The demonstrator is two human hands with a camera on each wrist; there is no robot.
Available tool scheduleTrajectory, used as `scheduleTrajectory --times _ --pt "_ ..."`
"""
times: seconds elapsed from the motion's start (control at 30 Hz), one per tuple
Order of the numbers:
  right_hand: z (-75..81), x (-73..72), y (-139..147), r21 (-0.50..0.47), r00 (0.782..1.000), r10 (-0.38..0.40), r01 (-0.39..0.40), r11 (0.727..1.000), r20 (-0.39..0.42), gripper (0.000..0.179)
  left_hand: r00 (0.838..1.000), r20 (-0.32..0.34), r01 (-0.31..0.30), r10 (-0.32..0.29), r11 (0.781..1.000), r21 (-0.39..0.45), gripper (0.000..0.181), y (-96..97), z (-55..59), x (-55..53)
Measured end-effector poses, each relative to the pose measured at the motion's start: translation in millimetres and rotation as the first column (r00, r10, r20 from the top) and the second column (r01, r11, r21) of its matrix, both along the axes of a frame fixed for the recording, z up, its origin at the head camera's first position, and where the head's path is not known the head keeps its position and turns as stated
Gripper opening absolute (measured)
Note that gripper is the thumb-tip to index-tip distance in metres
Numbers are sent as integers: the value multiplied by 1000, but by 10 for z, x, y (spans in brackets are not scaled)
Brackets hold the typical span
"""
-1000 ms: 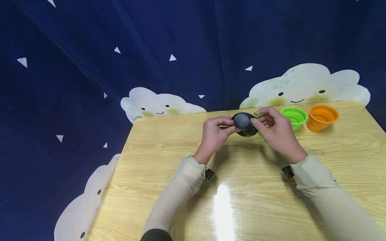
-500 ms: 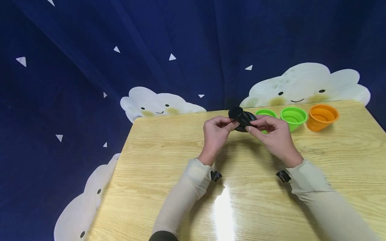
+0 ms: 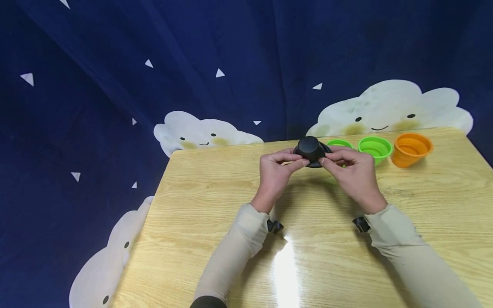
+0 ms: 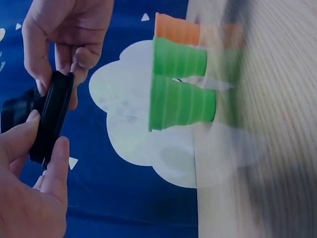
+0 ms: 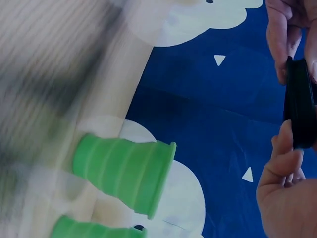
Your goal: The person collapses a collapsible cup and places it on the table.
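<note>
Both hands hold a black collapsible cup (image 3: 310,147) in the air near the table's far edge, its base turned up toward the head. My left hand (image 3: 274,177) pinches its left side between thumb and fingers. On the opposite side my right hand (image 3: 356,177) pinches it the same way. Seen from the left wrist, the black cup (image 4: 52,116) is partly folded, a narrow stepped part rising from a wide rim. The right wrist view shows the rim edge-on, with the right fingers (image 5: 282,166) at its lower end.
Right of the hands, a green cup (image 3: 340,143) is partly covered by the right hand. Beside it stand another green cup (image 3: 375,149) and an orange cup (image 3: 412,150), both upright and extended. A blue curtain (image 3: 231,51) hangs behind the wooden table (image 3: 200,192).
The black cup tipped left, then came back to face the head, and looks shorter than before. The right hand lowered its raised fingers and now grips closer. The other cups stayed put.
</note>
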State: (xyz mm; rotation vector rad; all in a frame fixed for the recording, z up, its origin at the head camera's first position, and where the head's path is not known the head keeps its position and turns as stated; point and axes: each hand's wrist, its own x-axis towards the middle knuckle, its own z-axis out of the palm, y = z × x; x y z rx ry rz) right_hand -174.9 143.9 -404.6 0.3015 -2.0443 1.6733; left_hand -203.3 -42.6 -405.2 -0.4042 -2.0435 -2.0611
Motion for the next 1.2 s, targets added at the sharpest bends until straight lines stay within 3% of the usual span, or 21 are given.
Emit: scheduleTrajectory --times 0.2,0.33,0.5,0.63,0.77,0.83,0.87,0.9,1.0,1.07,1.13,1.2 --pt "29 -15 -18 218 989 -119 134 967 -83 6 996 -75 36 -37 999 -14 15 2 -7 32" --pt "38 -23 -19 279 985 -140 164 946 -105 7 994 -93 54 -56 998 -20 15 -7 -12 37" --pt "57 -10 12 199 996 -86 90 976 -30 8 996 -57 67 -68 998 -22 13 -21 -20 4" --pt "78 6 47 92 998 11 -17 996 61 8 997 -10 77 -77 995 55 17 -37 -36 -26" --pt "115 18 75 -89 981 129 -117 989 146 5 990 54 115 -127 976 183 26 -36 -43 -31" --pt "139 17 88 -254 962 209 -161 954 176 5 980 108 134 -167 956 260 29 -32 -40 -28" --pt "146 11 94 -342 950 251 -177 923 187 7 971 141 143 -193 942 303 30 -28 -36 -24" --pt "155 5 100 -427 936 292 -186 885 196 10 961 173 149 -217 928 341 30 -25 -31 -19" --pt "168 -7 134 -647 879 436 -220 730 193 18 923 254 146 -289 874 463 32 -14 -10 -6" --pt "166 -12 157 -730 836 517 -236 641 184 28 898 284 145 -335 837 528 34 -3 4 -3" --pt "161 -15 175 -779 800 576 -250 574 167 37 882 295 144 -368 806 574 35 6 14 -3" --pt "157 -18 179 -796 782 603 -260 547 159 42 870 298 148 -392 786 601 37 9 22 0"
